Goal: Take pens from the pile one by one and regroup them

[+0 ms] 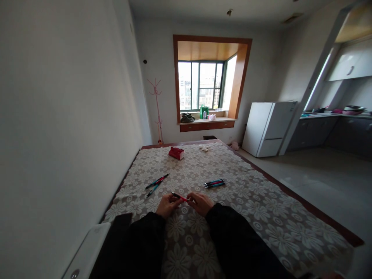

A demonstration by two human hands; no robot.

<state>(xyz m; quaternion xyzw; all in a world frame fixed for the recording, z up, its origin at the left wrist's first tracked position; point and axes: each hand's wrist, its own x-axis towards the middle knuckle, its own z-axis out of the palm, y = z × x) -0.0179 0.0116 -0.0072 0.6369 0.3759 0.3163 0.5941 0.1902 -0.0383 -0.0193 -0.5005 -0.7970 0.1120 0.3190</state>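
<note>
A red and black pen (180, 197) is held between my two hands, just above the near part of the table. My left hand (167, 205) pinches it around its middle, with the black end sticking out up and to the left. The fingers of my right hand (200, 202) are closed on its red end. Beyond my left hand, several loose pens (157, 182) in blue, red and black lie across each other. Past my right hand, a row of pens (214, 183) lies side by side.
A flower-patterned cloth (238, 224) covers the table. Toward the far end are a red packet (176, 153) and a small pale crumpled item (204, 148). The wall (72, 116) runs close along the left side. A white fridge (269, 128) stands at the far right.
</note>
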